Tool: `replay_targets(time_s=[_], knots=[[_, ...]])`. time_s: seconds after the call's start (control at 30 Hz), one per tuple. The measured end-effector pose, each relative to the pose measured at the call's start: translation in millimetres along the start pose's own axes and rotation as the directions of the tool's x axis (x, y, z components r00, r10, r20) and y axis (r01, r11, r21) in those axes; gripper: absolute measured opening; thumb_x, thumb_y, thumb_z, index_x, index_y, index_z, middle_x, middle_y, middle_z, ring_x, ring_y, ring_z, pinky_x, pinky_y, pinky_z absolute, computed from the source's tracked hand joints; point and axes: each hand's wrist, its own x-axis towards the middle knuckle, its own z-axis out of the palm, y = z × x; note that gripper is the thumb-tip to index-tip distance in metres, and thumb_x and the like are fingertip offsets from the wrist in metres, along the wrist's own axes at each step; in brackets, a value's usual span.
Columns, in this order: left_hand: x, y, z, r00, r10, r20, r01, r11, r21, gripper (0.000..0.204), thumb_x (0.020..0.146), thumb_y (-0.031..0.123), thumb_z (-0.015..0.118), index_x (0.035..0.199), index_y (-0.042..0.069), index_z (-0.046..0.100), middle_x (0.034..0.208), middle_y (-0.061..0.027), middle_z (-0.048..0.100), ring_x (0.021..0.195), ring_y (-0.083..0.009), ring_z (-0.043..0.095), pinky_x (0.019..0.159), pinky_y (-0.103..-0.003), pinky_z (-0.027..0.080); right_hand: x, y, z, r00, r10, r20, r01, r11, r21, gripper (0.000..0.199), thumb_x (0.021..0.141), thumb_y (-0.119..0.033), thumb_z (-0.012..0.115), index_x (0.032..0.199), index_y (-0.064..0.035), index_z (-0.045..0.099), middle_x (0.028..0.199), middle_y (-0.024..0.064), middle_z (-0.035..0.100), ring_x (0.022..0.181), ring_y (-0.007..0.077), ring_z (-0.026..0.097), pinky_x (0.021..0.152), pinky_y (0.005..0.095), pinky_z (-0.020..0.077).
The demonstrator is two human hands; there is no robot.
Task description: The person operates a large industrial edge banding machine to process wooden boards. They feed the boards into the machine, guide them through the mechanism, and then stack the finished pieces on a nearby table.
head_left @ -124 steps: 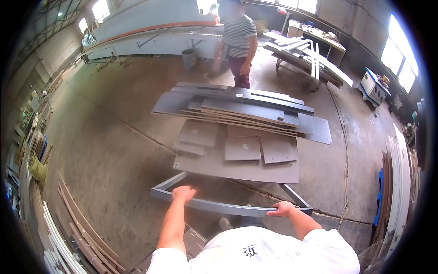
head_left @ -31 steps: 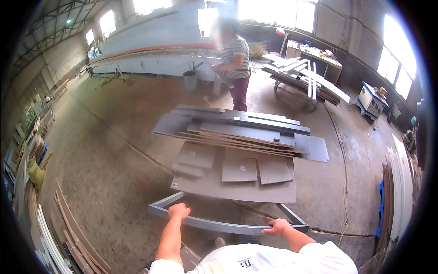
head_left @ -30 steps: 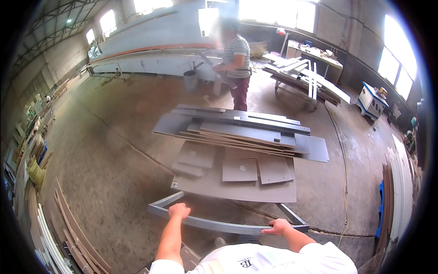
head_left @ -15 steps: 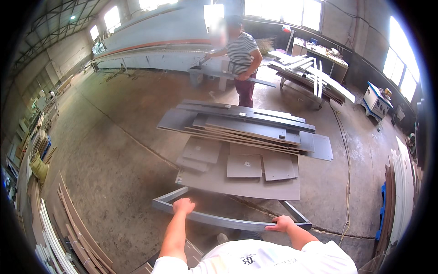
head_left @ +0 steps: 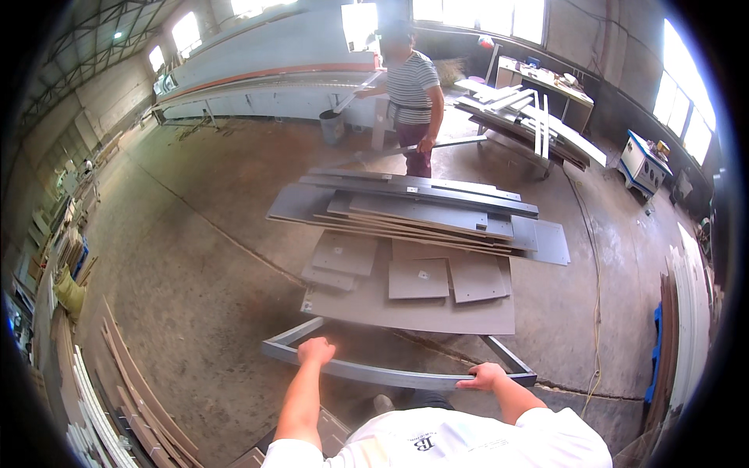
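Both my hands are closed on a grey metal handlebar, my left hand near its left corner and my right hand toward its right end. Side bars run from the bar's ends to beneath a large flat panel. What carries the panel is hidden. Smaller square panels lie on it, and beyond them rests a stack of long grey boards with uneven ends. My fingers curl over the bar, their tips out of sight.
Behind the boards a person in a striped shirt holds a long strip, beside a grey bucket and a long machine. White strips lie on a loaded cart at right. Boards lean at the left; a cable crosses the floor.
The person's strip has swung from pointing down-right to rising slightly rightward. A pale strip in their other hand now shows above the bucket. My hands keep their hold on the handlebar.
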Motion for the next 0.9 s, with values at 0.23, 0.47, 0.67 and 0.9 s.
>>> replay_targets(time_s=[0.23, 0.47, 0.67, 0.9], knots=[[-1, 2, 2, 1.0, 0.005, 0.006, -0.005, 1.0, 0.013, 0.041, 0.086, 0.04, 0.057, 0.113, 0.017, 0.078, 0.118, -0.0109, 0.076, 0.112, -0.0327, 0.071, 0.095, -0.045, 0.056, 9, 6, 1, 1.0, -0.012, 0.001, 0.012, 1.0, 0.001, 0.103, 0.069, -0.094, 0.062, 0.132, -0.0121, 0.072, 0.126, 0.0173, 0.072, 0.12, 0.037, 0.066, 0.104, 0.0429, 0.0517], [6, -5, 22, 0.998, -0.005, -0.063, 0.004, 1.0, -0.014, 0.032, 0.087, 0.04, 0.06, 0.103, 0.021, 0.079, 0.107, -0.0096, 0.078, 0.105, -0.0317, 0.073, 0.092, -0.044, 0.057, 0, -5, -13, 0.999, 0.026, 0.031, -0.026, 1.0, -0.002, 0.094, 0.07, -0.091, 0.064, 0.125, -0.0163, 0.076, 0.12, 0.0157, 0.075, 0.116, 0.036, 0.068, 0.101, 0.0425, 0.0531], [4, -4, 24, 0.998, 0.002, -0.071, -0.003, 1.0, -0.023, 0.031, 0.086, 0.041, 0.06, 0.102, 0.021, 0.079, 0.106, -0.0089, 0.078, 0.103, -0.0317, 0.073, 0.091, -0.044, 0.057, -4, -8, -20, 0.996, 0.062, 0.065, -0.062, 0.998, -0.004, 0.093, 0.069, -0.089, 0.067, 0.123, -0.0141, 0.076, 0.121, 0.0132, 0.074, 0.118, 0.0334, 0.067, 0.101, 0.0414, 0.0521], [2, -2, 25, 0.995, 0.013, -0.096, -0.016, 0.999, -0.028, 0.031, 0.086, 0.04, 0.06, 0.101, 0.021, 0.079, 0.105, -0.0095, 0.078, 0.102, -0.0319, 0.073, 0.09, -0.044, 0.057, -6, -7, -21, 0.995, 0.076, 0.062, -0.077, 0.997, 0.015, 0.093, 0.069, -0.089, 0.067, 0.126, -0.0162, 0.075, 0.123, 0.0129, 0.074, 0.119, 0.033, 0.067, 0.102, 0.0415, 0.0525]])
